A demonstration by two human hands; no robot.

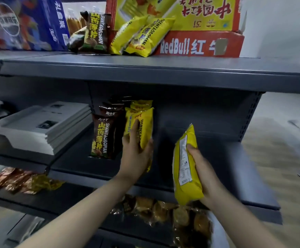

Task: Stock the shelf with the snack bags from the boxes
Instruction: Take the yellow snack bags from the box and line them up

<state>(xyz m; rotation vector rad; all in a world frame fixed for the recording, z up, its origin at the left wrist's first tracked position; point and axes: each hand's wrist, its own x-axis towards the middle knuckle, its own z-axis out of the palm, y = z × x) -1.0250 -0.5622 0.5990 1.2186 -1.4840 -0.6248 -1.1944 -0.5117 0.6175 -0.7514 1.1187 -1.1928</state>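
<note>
**A:** Where's the bag that's to be shelved?

**B:** The right hand [206,178] grips a glossy yellow plastic snack bag [185,167], fingers wrapped round its lower half. Its long axis runs twelve to six, slightly tilted.

**A:** And the left hand [136,154]?

**B:** It's curled round the front yellow bag [145,120] of the upright row on the grey metal shelf [217,158], just beside the dark brown bags [101,136].

**A:** Which way next?

**B:** I'd judge ten o'clock from the right hand. The left is nearer and is touching the row.

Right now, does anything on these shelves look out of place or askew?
Yes. On the top shelf, two yellow bags slump against the RedBull box and brown bags lie tumbled beside them, unlike the upright rows below.
</note>
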